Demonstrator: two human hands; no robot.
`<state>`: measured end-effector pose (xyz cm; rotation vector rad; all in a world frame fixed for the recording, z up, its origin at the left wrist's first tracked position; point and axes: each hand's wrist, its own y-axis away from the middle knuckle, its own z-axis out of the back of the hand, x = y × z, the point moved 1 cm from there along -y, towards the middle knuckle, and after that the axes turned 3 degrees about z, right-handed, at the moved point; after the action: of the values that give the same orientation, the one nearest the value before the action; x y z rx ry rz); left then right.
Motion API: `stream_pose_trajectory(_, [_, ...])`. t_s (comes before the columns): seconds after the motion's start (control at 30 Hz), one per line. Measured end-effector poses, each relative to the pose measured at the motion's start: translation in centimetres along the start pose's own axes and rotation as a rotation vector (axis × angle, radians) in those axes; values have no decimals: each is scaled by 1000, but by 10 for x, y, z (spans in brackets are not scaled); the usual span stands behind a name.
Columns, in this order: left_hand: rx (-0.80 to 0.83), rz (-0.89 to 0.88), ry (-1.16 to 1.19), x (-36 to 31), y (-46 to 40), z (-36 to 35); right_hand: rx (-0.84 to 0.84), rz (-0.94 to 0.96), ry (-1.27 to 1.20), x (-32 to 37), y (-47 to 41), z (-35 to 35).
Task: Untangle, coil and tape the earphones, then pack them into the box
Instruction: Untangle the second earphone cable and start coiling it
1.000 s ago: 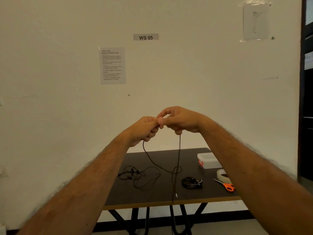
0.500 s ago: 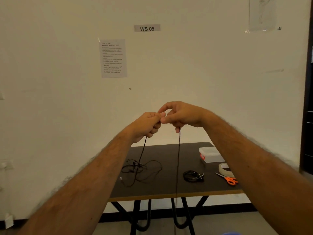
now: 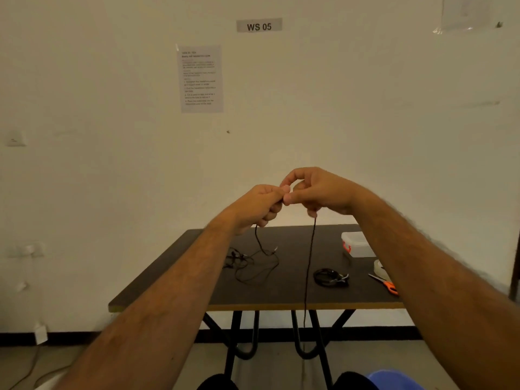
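The earphone cable (image 3: 309, 266) was held up in the air in front of the wall, above the table (image 3: 183, 277). Both hands met at the top of it. The left hand (image 3: 259, 205) had its fingers curled around one part of the cable, and the right hand (image 3: 315, 192) pinched it between thumb and forefinger. One strand hung straight down from the right hand past the front edge of the table; a shorter strand dropped from the left hand toward the table top.

The step in hand seemed to be the untangling, or the start of the coil. The next move probably called for running the cable through the fingers until it hung free, then winding it.

A tangled pair (image 3: 244, 263) lay near the middle of the table, and a coiled pair (image 3: 329, 277) lay nearer the front edge. The box (image 3: 357, 244) stood by the right edge, closed; I could not tell what was inside. The scissors (image 3: 387, 285) lay near the front right corner.
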<state>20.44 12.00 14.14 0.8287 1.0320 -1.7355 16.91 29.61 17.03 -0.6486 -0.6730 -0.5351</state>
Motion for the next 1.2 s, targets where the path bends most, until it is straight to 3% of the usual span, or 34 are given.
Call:
stream_pose_trajectory(0.1, [-1,38,93,15,4,-3,-247,54,92,-5,2,3])
stream_pose_trajectory(0.2, [4,69,207,31,13,-5,-463,104,-6,-14,7,9])
stream_pose_trajectory(0.27, [10,75,221,36,18,-11,-387,68,-80,-20,11,7])
stream_pose_trajectory(0.33, [18,81,218,37,22,-18,-169,-3,-132,-24,14,0])
stream_pose_trajectory(0.4, [20,82,210,37,24,-23,6,-29,-76,-26,16,-7])
stream_pose_trajectory(0.47, [19,74,205,38,26,-27,48,-5,33,-25,16,-12])
stream_pose_trajectory(0.63, [55,114,304,46,31,-37,-185,106,201,-21,11,-18])
stream_pose_trajectory(0.73, [88,131,404,51,37,-47,-317,150,129,-24,10,-19])
stream_pose_trajectory(1.2, [224,102,724,40,63,-86,-456,169,-55,-46,15,-50])
